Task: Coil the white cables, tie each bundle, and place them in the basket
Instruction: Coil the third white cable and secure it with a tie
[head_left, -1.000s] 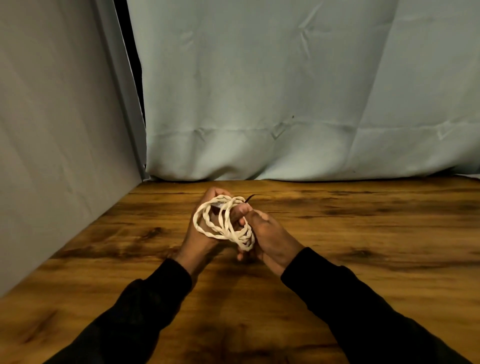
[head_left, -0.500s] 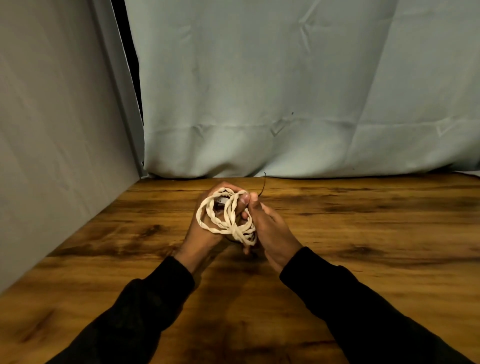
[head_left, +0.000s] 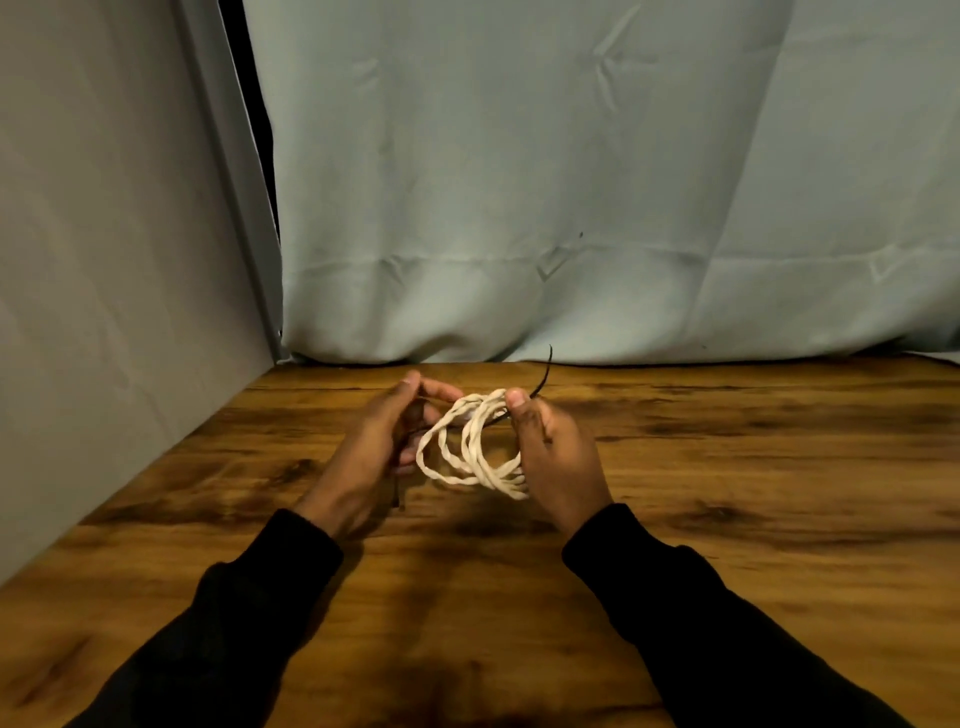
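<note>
White twisted cable coil (head_left: 470, 447) hangs above the brown wooden desk (head_left: 727, 493), pinched by the right hand (head_left: 558, 457) alongside a thin black tie (head_left: 543, 376); the left hand (head_left: 374, 447) seemingly pinches the tie's other end.

right hand (head_left: 558, 457) hiding coil's (head_left: 470, 449) right edge, sleeves (head_left: 249, 629) cut off below

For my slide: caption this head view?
Right hand pinches coiled white cable with dark tie; left hand beside.

Bare brown wooden tabletop (head_left: 727, 519) lies open right of and nearer than the coiled white twisted cable (head_left: 470, 447); grey fabric backdrop (head_left: 571, 182) blocks behind it, grey side panel (head_left: 104, 260) to its left.
</note>
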